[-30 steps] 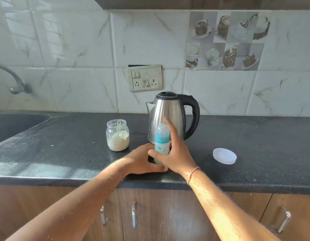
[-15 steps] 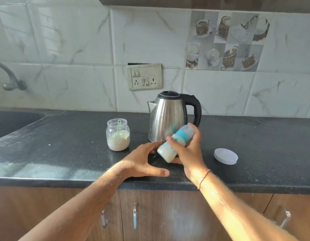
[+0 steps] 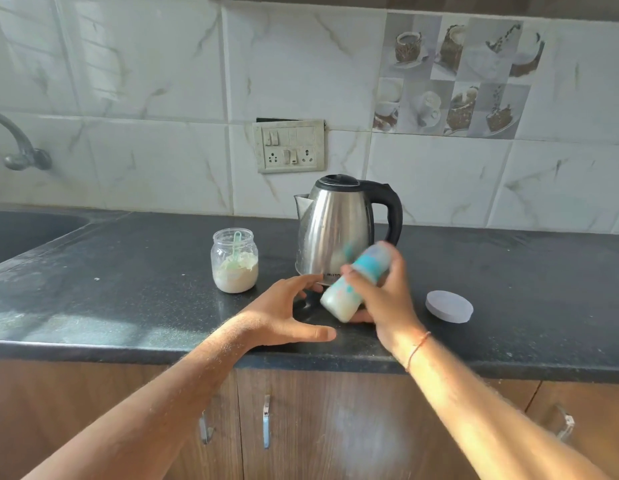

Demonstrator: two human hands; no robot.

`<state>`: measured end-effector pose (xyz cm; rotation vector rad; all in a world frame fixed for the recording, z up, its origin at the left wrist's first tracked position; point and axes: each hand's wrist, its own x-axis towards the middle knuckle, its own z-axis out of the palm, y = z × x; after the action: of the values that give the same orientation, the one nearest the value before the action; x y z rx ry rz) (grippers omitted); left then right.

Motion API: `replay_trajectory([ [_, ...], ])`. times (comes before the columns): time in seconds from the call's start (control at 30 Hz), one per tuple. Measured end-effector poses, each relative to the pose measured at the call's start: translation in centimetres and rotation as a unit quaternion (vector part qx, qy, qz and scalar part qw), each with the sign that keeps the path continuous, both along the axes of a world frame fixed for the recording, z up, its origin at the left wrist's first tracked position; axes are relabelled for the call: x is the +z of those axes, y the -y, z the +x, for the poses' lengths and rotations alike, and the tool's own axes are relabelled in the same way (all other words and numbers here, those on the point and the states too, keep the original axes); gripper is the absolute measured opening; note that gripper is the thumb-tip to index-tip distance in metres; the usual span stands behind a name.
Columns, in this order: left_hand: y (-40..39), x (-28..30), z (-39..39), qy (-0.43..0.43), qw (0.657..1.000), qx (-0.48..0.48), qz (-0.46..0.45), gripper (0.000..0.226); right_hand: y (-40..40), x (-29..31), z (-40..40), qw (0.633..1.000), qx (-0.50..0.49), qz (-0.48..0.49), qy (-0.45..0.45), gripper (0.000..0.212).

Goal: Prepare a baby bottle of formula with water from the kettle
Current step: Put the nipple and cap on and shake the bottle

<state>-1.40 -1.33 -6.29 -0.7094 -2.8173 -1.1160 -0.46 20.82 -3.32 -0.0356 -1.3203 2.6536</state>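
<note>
Baby bottle [image 3: 349, 289], blurred in the frame, sits tilted in the right hand [image 3: 387, 299] just above the black countertop [image 3: 128, 306], its teal cap end pointing up and to the right and its milky white base down and to the left. The right hand's fingers and thumb curl round the bottle's upper half; a thin orange thread circles that wrist. The bottle is in front of the stainless steel electric kettle [image 3: 339, 230], which stands upright with its black lid on and its black handle to the right. The left hand [image 3: 284, 317] rests on the countertop just left of the bottle, fingers spread and relaxed, holding nothing, fingertips close to the kettle's base. Left of the kettle stands an open glass jar [image 3: 234, 261] of white formula powder with a pale green scoop [image 3: 237, 244] standing in it. The jar's white lid [image 3: 448, 305] lies flat on the countertop to the right of the right hand.
</note>
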Motion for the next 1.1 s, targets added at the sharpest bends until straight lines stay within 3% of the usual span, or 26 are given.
replay_trajectory([
  [0.03, 0.0, -0.1, -0.1, -0.004, 1.0, -0.003, -0.006, 0.125, 0.0, -0.2, -0.3, 1.0, -0.006, 0.021, -0.001, 0.071],
  [0.13, 0.0, -0.2, -0.3, 0.009, 1.0, 0.0, -0.013, 0.124, -0.7, -0.1, -0.4, 0.99, -0.133, -0.045, -0.025, 0.071],
  [0.23, 0.0, -0.7, -0.4, -0.008, 0.999, 0.003, -0.032, 0.12, -0.5, 0.0, -0.3, 0.997, -0.045, 0.059, -0.026, 0.073],
  [0.37, -0.1, -0.4, -0.3, -0.007, 0.999, 0.009, -0.043, 0.121, -1.5, -0.2, -0.2, 0.99, -0.143, -0.01, -0.017, 0.073],
  [0.47, -0.1, -0.4, -0.2, -0.028, 0.999, 0.018, -0.039, 0.111, -1.0, -0.3, 0.4, 0.981, -0.043, 0.184, -0.04, 0.072],
  [0.6, -0.5, -0.4, 0.2, -0.051, 0.998, 0.026, -0.035, 0.087, -1.0, 0.1, 0.6, 0.988, -0.065, 0.13, -0.044, 0.076],
  [0.77, -0.9, -0.3, 0.7, -0.075, 0.997, 0.028, -0.022, 0.051, 0.1, -0.6, 0.8, 0.947, -0.057, 0.295, -0.11, 0.091],
  [0.97, -1.1, 0.2, 0.6, -0.038, 0.997, 0.025, -0.055, 0.066, 0.5, -0.8, 0.7, 0.91, -0.029, 0.382, -0.156, 0.088],
  [1.1, -0.7, 0.2, 0.5, -0.016, 0.999, -0.003, -0.042, 0.068, 0.3, -1.2, 0.2, 0.925, 0.075, 0.343, -0.148, 0.097],
])
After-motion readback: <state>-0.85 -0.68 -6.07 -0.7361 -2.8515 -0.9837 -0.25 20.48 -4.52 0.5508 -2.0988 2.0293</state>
